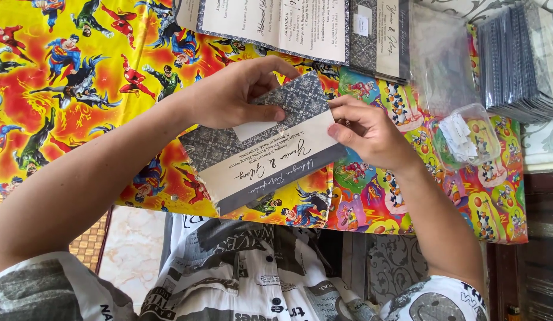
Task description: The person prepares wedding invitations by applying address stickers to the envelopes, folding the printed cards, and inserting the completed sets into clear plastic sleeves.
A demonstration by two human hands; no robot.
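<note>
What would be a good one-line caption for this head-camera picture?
Two bare hands, left hand and right hand, hold a grey patterned invitation card above a bright cartoon-print table cover.

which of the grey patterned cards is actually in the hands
The folded card at the centre, pinched by the left hand and right hand. The open card at the top and the stack at the right lie untouched.

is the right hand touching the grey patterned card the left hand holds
Touching. The head view shows the right hand with fingertips on the edge of the grey patterned card, which the left hand pinches.
</note>
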